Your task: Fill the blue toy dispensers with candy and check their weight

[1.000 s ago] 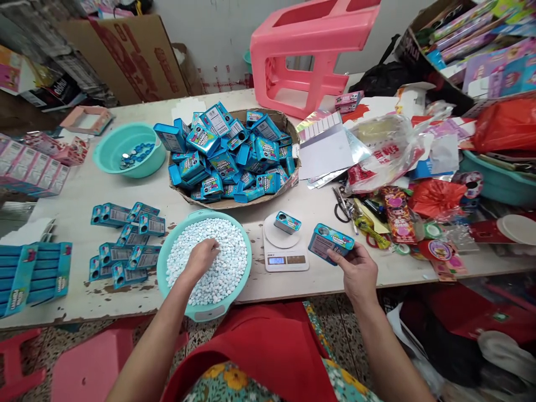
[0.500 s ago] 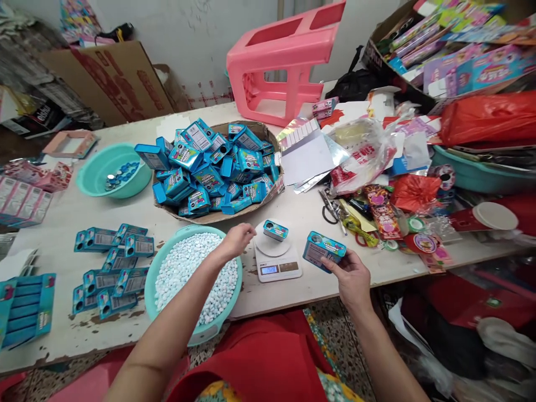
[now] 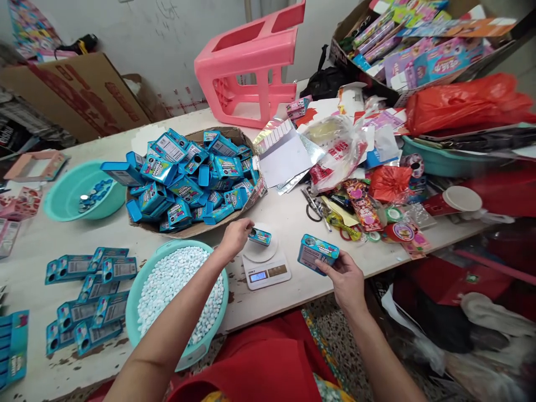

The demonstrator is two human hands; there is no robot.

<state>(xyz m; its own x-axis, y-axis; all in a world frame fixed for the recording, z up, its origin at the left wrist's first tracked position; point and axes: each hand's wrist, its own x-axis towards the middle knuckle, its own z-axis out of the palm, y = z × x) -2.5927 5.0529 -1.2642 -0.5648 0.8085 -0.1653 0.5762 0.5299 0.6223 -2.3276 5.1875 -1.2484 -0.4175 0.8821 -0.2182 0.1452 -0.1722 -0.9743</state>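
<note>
My right hand (image 3: 349, 279) grips a blue candy box (image 3: 312, 258) printed with "Caramelo", thumb across its front, above the table right of the scale. Another blue box (image 3: 260, 237) rests on the round plate of a white kitchen scale (image 3: 268, 273), whose display is lit. My left hand (image 3: 237, 237) is at this box's left end with its fingers pinched together. What sits between those fingertips is too small to make out. Under my left forearm stands a turquoise basin (image 3: 133, 310) full of small pale candies (image 3: 167, 287).
Behind the basin, a cardboard tray (image 3: 257, 192) is heaped with blue boxes. Several more boxes (image 3: 90, 301) lie at left, below a turquoise bowl (image 3: 50, 204) of small blue pieces. A pink stool (image 3: 247, 50) lies on its side at the back. Scissors (image 3: 314, 206) and packaging clutter the right.
My left hand has moved to the box on the scale, its fingertips now at the box's left end. The right hand still holds its box. The view has shifted right.
</note>
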